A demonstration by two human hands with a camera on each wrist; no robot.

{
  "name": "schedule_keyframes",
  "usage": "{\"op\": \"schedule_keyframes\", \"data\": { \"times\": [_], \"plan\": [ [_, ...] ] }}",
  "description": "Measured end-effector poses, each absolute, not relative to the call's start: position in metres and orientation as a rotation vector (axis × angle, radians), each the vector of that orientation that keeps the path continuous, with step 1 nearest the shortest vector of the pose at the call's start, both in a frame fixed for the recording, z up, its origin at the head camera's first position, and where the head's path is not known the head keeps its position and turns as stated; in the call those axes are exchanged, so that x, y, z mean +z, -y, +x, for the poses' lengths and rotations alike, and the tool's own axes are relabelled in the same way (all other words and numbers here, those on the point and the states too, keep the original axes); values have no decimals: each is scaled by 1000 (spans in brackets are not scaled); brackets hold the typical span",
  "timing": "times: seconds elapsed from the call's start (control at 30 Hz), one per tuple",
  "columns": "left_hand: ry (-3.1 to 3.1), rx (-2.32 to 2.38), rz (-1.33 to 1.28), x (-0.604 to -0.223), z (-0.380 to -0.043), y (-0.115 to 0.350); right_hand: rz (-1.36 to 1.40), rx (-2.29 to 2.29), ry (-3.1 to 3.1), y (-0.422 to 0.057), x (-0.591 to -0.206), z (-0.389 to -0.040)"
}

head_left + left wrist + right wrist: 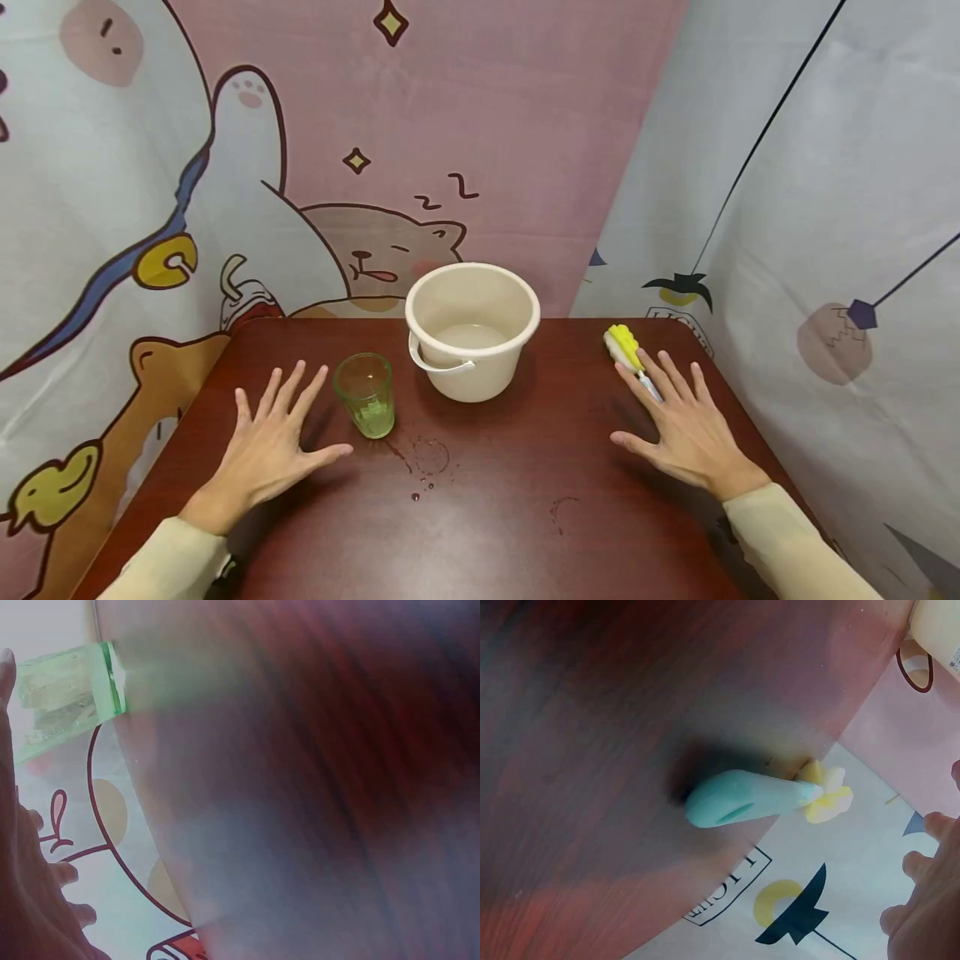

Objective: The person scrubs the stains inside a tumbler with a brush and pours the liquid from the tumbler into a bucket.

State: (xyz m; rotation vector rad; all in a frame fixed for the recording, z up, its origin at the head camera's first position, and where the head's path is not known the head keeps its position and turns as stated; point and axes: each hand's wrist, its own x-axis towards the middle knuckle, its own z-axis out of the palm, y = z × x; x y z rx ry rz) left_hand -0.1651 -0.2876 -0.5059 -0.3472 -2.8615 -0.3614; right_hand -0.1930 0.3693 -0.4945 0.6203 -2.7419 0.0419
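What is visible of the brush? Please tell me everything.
The brush has a yellow and white, sponge-like head and a smooth, pale blue-green handle, plastic-looking, with a slit. It lies on the table, toward the right back, head pointing away. The right hand is close without touching it.

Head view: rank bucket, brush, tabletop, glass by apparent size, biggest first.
1. Tabletop
2. Bucket
3. Glass
4. Brush

The brush is partly hidden behind the right hand, so its rank goes by the visible part only.
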Motion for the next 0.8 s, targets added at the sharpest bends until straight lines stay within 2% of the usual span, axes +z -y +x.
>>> {"op": "schedule_keyframes", "data": {
  "times": [0.8],
  "plan": [
    [2870, -795, -254, -499, -172, 252, 544, 82, 2788, -365, -493, -195]
  ]
}}
